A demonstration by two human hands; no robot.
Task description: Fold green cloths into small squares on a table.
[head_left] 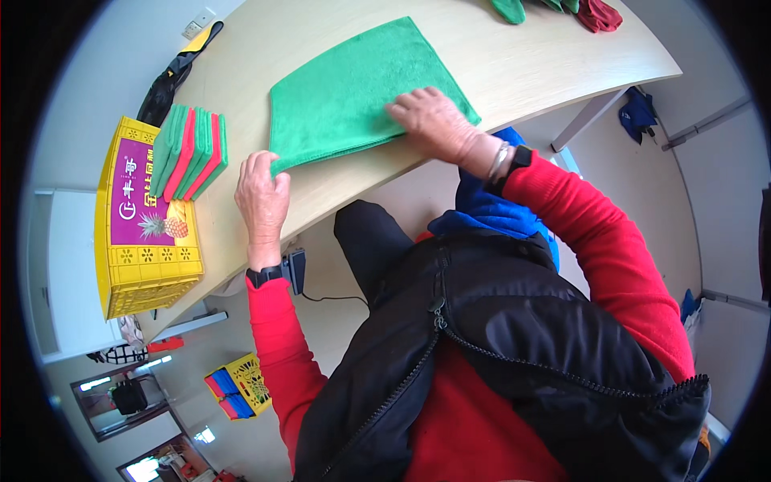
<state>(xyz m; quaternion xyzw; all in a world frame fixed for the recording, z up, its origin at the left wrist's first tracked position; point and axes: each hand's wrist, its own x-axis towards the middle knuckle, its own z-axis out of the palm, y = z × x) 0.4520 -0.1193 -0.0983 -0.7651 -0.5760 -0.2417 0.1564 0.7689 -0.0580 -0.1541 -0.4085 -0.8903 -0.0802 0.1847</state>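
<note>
A green cloth (353,92), folded to a rough rectangle, lies flat on the pale table with its lower edge close to the table's front edge. At the cloth's lower left corner, my left hand (263,201) is closed, with the corner between thumb and fingers. My right hand (434,122) rests on top of the cloth toward its right side, fingers stretched out and slightly bent, gripping nothing that I can see.
Left of the cloth, a stack of folded green and red cloths (191,153) stands against a yellow crate (152,281). Behind it lies a black and yellow item (173,76). More green (508,10) and red (598,14) cloths lie at the table's far edge. A yellow basket (250,381) sits below.
</note>
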